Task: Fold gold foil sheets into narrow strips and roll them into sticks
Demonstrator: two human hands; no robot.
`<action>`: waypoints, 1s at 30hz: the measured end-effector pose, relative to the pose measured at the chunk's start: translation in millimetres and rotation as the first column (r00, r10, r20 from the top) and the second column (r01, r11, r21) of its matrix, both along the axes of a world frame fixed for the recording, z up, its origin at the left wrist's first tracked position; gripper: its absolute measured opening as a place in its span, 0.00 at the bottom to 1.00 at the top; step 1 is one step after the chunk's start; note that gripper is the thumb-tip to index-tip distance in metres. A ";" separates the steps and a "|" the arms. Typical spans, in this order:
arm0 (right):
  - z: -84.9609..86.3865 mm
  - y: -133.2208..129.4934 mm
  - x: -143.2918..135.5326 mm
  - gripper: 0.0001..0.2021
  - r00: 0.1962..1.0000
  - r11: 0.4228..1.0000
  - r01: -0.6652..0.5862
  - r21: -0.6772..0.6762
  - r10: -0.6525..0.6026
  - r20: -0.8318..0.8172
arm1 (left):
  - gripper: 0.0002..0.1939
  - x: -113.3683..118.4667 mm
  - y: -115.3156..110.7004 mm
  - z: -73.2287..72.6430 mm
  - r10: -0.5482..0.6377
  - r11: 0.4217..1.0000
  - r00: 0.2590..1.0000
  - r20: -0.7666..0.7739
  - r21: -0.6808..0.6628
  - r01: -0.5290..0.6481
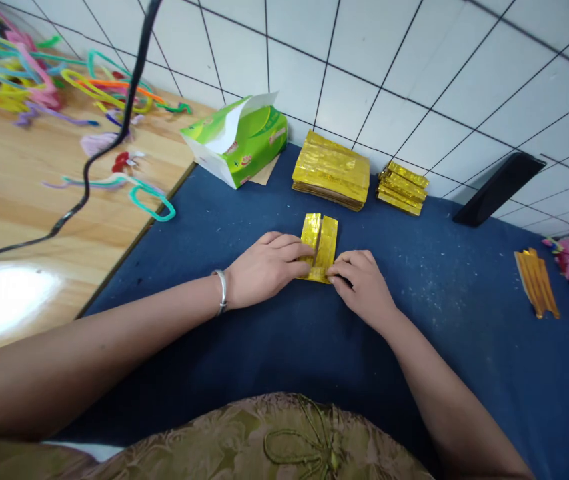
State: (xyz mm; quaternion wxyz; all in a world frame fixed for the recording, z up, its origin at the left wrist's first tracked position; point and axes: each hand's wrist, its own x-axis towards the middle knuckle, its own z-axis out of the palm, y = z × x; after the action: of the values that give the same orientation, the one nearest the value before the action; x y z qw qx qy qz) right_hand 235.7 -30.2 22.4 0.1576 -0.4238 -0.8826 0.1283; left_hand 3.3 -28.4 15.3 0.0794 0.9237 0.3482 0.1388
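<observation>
A folded gold foil paper (pixel 329 237) lies on the dark blue surface, its two side flaps nearly meeting along a narrow gap. My left hand (pixel 274 265), with a silver bangle at the wrist, presses on its left side with the fingers together. At the lower right corner, my right hand (pixel 361 283) pinches the paper's edge between thumb and fingers. Behind the paper sits a stack of flat gold foil sheets (pixel 331 167). To the right of that stack is a smaller pile of folded gold strips (pixel 403 188).
A green tissue pack (pixel 254 137) stands at the back left. A black phone-like slab (pixel 499 189) leans on the tiled wall. Orange-gold folded strips (pixel 537 283) lie far right. Colourful pipe cleaners (pixel 109 90) cover the wooden table, and a black cable (pixel 131 93) crosses the left foreground.
</observation>
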 end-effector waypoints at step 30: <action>22.5 -42.0 -23.8 0.10 0.830 0.962 -0.205 0.182 0.072 0.554 | 0.19 20.3 -56.0 16.6 0.036 0.985 0.933 -0.358 0.168 0.027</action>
State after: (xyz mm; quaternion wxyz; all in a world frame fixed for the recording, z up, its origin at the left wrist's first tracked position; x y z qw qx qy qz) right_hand 211.9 -72.2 44.9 -0.0593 -0.3556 -0.9284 -0.0904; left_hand 23.6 -84.5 31.9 -0.0652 0.9361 0.3457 -0.0032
